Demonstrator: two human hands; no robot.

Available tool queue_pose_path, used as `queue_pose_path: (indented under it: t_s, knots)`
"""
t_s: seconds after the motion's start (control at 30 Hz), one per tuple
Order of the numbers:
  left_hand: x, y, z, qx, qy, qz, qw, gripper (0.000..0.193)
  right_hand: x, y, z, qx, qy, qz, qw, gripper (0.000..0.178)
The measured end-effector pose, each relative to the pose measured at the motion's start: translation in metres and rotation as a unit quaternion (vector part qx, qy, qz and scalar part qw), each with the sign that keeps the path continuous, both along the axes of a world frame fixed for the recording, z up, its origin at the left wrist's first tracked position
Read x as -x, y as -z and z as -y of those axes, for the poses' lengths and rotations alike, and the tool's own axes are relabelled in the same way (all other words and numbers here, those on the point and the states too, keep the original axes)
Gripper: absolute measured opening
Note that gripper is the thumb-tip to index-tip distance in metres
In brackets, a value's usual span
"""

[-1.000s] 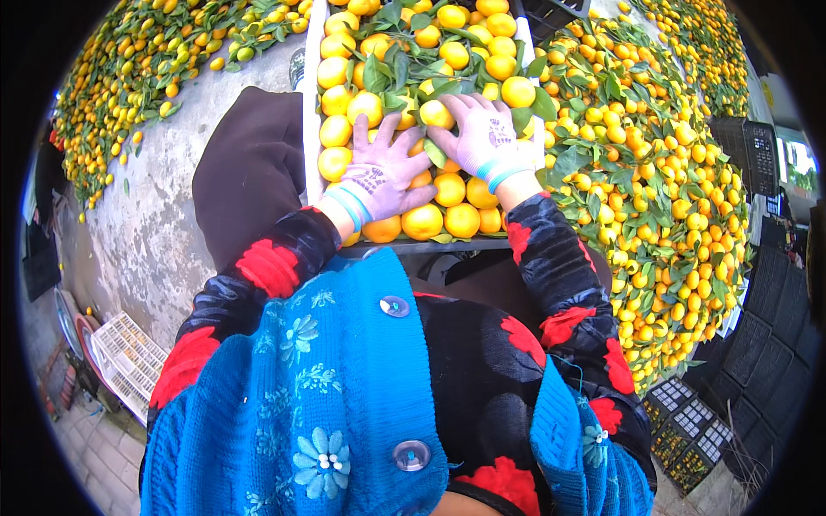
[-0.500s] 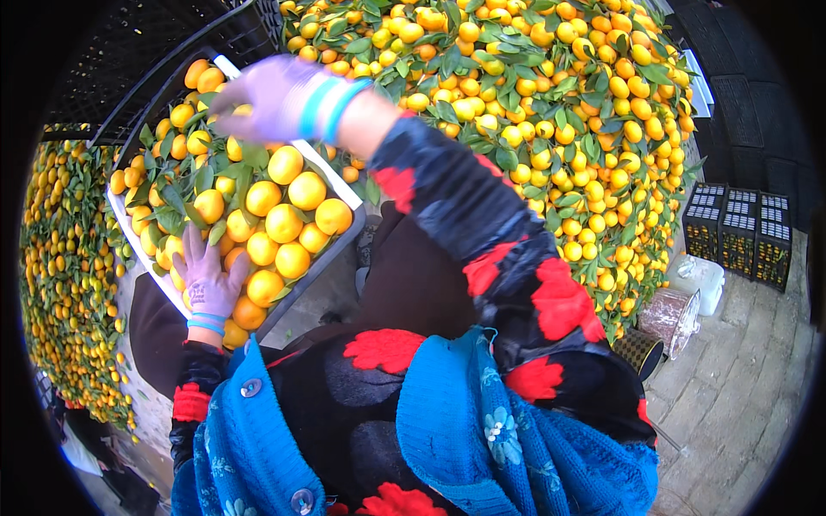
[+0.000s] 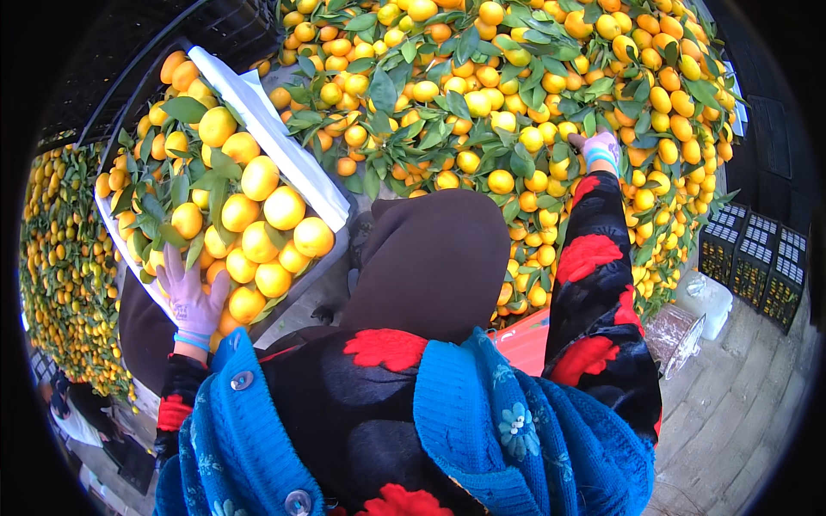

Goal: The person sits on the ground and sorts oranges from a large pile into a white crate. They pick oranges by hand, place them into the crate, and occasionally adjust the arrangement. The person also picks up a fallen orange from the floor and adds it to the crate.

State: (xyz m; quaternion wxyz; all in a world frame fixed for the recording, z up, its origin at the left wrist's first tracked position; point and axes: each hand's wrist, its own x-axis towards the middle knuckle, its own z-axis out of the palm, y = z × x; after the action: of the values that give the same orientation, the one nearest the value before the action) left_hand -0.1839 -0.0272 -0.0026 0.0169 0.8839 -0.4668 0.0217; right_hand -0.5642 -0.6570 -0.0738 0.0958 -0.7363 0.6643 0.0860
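— Where was the left hand (image 3: 191,297)?
— Spread flat, gloved, grip released, resting on the tangerines (image 3: 258,228) at the near edge of the white-lined crate (image 3: 284,150).
— And the right hand (image 3: 600,148)?
— Reached well away into the big heap of leafy tangerines (image 3: 516,95); its fingers were buried among fruit and leaves, so I couldn't tell whether the grip was clenched.

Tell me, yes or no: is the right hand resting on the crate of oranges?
No. The right hand reaches into the big leafy pile of oranges, while the left hand rests on the crate.
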Motion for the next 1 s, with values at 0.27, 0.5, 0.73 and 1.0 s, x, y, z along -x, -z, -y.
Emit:
queue_pose_path:
  t_s: [0.27, 0.5, 0.73, 1.0]
  knots:
    - [0.006, -0.007, 0.006, 0.031, -0.009, -0.036, 0.999, 0.060, -0.048, -0.059, -0.041, -0.153, 0.091, 0.685, 0.706, 0.047]
    - [0.013, -0.012, 0.012, 0.057, -0.036, -0.046, 0.997, 0.053, -0.271, -0.154, -0.211, -0.430, -0.316, 0.646, 0.546, 0.054]
    - [0.012, -0.010, 0.014, 0.087, -0.042, -0.035, 0.995, 0.052, -0.366, -0.124, -0.359, -0.175, -0.551, 0.528, 0.622, 0.048]
    - [0.013, -0.011, 0.013, 0.090, -0.045, -0.069, 0.993, 0.050, -0.344, -0.095, -0.356, 0.059, -0.699, 0.221, 0.677, 0.039]
